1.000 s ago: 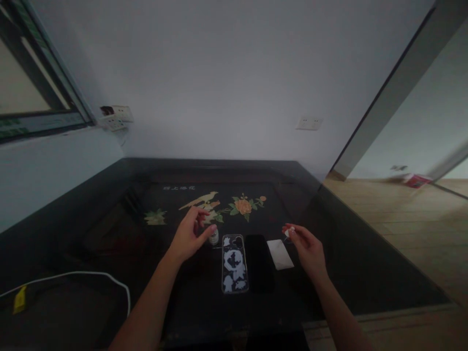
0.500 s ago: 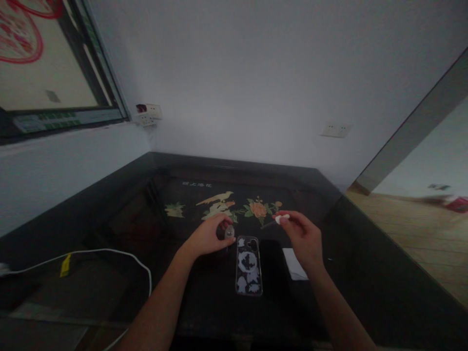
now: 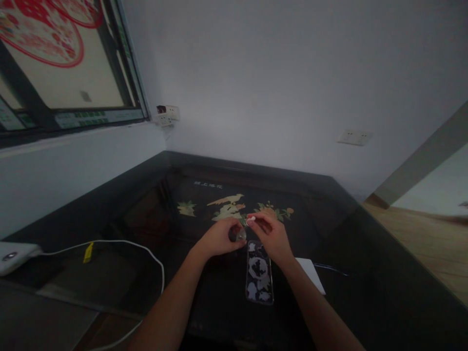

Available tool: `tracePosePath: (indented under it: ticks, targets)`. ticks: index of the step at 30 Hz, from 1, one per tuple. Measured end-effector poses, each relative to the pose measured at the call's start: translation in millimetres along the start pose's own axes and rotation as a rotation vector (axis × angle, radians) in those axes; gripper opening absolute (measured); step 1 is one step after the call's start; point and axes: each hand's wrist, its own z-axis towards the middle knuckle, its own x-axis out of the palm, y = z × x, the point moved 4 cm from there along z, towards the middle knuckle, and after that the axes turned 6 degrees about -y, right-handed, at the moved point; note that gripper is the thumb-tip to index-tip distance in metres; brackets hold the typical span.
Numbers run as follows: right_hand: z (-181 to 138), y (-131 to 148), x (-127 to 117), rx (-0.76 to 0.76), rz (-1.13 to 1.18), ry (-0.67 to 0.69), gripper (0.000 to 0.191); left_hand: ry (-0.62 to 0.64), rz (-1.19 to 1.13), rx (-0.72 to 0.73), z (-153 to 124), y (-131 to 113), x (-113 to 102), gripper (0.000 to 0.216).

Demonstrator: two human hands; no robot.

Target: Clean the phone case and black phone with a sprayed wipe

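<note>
My left hand (image 3: 220, 238) is closed around a small bottle (image 3: 240, 235) that stands on the dark table (image 3: 347, 273). My right hand (image 3: 270, 233) pinches a small white-tipped piece (image 3: 250, 220), perhaps a cap or a swab, right above the bottle. Just below both hands lies a clear phone case (image 3: 259, 273) with white patterns. My right forearm covers most of the black phone beside the case. A white sheet (image 3: 310, 273) lies to the right of my forearm.
The tabletop carries a painted bird and flower inlay (image 3: 230, 207). A white cable (image 3: 120, 243) with a yellow tag (image 3: 87, 252) runs from a white device (image 3: 14, 253) at the left. A window sits upper left, and wall sockets (image 3: 166, 114) by the corner.
My right hand has moved left with the white-tipped piece until it meets the bottle in my left hand. The view has swung to the left.
</note>
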Motion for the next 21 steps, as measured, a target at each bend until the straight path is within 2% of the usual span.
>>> tracePosePath:
  ticks: [4,9,21]
  targets:
    - [-4,-6,6,0.002,-0.041,0.044,0.019,-0.004,0.006,0.002,0,0,0,0.022]
    - [-10,-3,13,-0.087,-0.216,0.146,0.010,0.000,-0.009,0.023,0,1,1,0.019]
    - [-14,-9,15,-0.108,-0.315,0.137,0.005,-0.006,-0.014,-0.017,0,7,5,0.021]
